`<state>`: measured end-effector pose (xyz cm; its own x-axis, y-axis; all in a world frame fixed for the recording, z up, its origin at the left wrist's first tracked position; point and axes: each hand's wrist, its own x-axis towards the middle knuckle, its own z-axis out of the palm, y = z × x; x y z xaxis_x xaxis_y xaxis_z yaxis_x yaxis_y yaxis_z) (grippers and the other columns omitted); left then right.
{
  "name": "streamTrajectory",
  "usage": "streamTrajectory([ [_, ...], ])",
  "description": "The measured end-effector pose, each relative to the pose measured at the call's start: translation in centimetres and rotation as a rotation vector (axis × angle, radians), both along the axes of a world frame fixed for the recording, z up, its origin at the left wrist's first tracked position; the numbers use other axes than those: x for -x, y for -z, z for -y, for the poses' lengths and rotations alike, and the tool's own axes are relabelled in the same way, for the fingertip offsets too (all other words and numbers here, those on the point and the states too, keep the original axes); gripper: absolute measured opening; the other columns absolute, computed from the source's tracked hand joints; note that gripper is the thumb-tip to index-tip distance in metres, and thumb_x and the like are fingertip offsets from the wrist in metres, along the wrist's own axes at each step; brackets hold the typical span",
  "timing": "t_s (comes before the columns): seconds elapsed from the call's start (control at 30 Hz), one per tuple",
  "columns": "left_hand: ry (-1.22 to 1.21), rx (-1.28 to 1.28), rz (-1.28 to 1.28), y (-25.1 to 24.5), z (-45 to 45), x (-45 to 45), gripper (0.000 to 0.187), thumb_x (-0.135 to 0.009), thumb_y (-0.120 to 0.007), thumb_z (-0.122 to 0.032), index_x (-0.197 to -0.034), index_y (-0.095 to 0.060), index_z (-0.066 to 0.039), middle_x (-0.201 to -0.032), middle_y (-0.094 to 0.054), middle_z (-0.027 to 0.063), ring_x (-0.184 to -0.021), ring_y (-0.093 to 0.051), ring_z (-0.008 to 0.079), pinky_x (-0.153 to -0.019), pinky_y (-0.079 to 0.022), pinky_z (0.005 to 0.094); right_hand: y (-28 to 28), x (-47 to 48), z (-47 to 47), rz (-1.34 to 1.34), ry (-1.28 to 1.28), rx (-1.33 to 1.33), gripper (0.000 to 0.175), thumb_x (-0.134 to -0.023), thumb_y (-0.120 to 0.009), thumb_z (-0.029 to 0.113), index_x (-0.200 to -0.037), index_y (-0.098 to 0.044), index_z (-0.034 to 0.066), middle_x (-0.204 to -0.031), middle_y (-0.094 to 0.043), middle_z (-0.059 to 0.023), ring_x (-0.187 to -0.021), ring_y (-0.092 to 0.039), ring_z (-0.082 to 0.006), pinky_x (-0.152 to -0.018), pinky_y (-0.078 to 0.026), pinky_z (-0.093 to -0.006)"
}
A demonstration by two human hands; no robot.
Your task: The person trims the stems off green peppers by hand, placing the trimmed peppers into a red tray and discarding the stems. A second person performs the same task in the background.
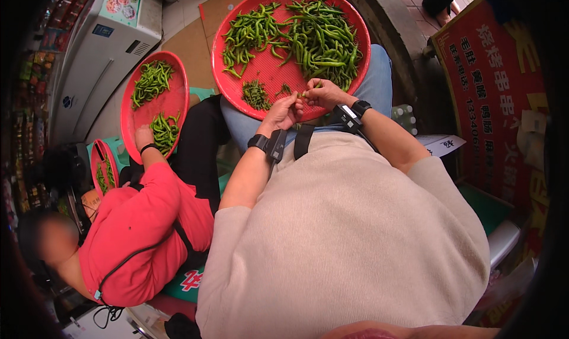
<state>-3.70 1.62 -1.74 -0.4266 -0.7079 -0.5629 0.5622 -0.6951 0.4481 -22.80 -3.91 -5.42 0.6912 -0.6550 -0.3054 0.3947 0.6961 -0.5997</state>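
A round red plastic tray (218, 72) with a perforated base rests on my lap. In it lie a smaller heap of green chili peppers (253, 32) at the far left and a larger heap (324, 36) at the right. Near the tray's front rim is a small pile of pepper stems (255, 95), with a few more stems (284, 88) beside it. My left hand (284, 110) and my right hand (326, 93) meet above the near rim, fingertips pinching one green chili pepper (303, 95). Fingers hide most of that pepper.
At my left, a person in a red top (146, 223) has a hand in another red tray (184, 94) with pepper heaps. A smaller red tray (93, 156) lies beyond. A white appliance (98, 63) stands far left, a red signboard (484, 99) at right, plastic bottles (403, 118) by my right leg.
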Motion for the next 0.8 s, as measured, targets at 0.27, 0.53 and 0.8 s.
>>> streamTrajectory([
  [0.27,-0.255,0.038,-0.024,1.2,-0.1,-0.9,0.009,-0.092,-0.052,-0.01,-0.096,-0.057,-0.005,-0.096,-0.064,0.0079,-0.086,-0.062,0.0166,-0.078,-0.051,0.0276,-0.9,-0.2,-0.2,-0.07,0.104,0.028,0.01,-0.081,-0.059,0.001,-0.086,-0.053,0.0062,-0.077,-0.059,-0.0058,-0.068,-0.059,-0.016,-0.059,-0.052,-0.0282],
  [0.53,-0.589,0.059,0.0,2.7,0.5,-2.6,0.017,-0.087,-0.052,0.0,-0.102,-0.057,-0.006,-0.1,-0.061,0.0084,-0.098,-0.059,0.0206,-0.086,-0.05,0.0341,-0.8,0.5,0.7,-0.408,0.228,0.293,0.015,-0.085,-0.041,0.009,-0.089,-0.055,0.0035,-0.071,-0.057,-0.0065,-0.06,-0.055,-0.0152,-0.053,-0.049,-0.0285],
  [0.8,-0.657,0.065,0.116,1.4,0.3,-1.9,0.035,-0.086,-0.05,-0.005,-0.12,-0.044,-0.01,-0.101,-0.052,0.0052,-0.091,-0.054,0.0152,-0.078,-0.049,0.0331,-0.4,0.8,0.8,-1.165,0.017,0.887,0.02,-0.08,-0.048,0.013,-0.088,-0.064,0.0037,-0.085,-0.065,-0.0166,-0.081,-0.063,-0.0333,-0.075,-0.049,-0.0398],
])
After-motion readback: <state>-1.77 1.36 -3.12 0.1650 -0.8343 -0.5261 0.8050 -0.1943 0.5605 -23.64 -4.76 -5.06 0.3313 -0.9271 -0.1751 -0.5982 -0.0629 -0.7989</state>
